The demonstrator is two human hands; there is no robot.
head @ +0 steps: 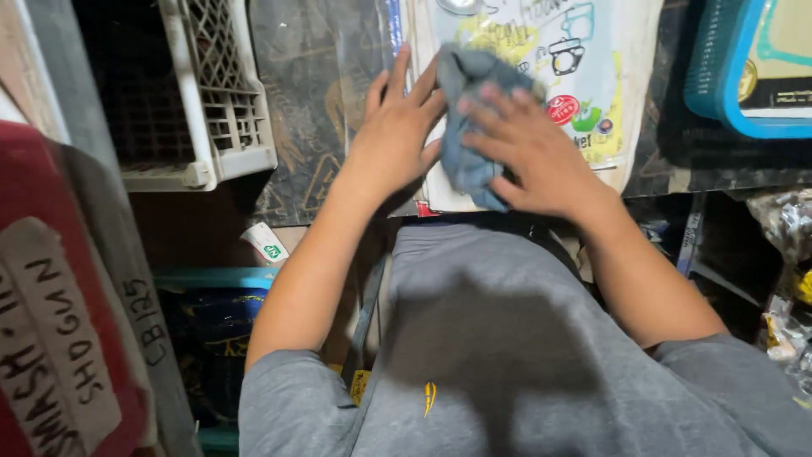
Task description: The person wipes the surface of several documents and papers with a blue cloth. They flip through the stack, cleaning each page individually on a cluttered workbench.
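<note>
In the head view, a blue-grey cloth (470, 118) lay bunched on the printed white sheet (592, 93). The left hand (396, 135) pressed flat, fingers spread, at the cloth's left edge; the right hand (529, 148) covered it, fingers loosely splayed — apparently mid-fold or mid-wipe — the next move likely needing a firmer gather.

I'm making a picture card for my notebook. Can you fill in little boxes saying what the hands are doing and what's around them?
Left hand: left hand lies flat, fingers spread, beside the cloth
Right hand: right hand presses on the blue-grey cloth
Under the cloth: a white printed sheet with cartoon drawings
Left side: a white plastic crate
Top right: a blue basket
Clothing: a grey shirt
</note>
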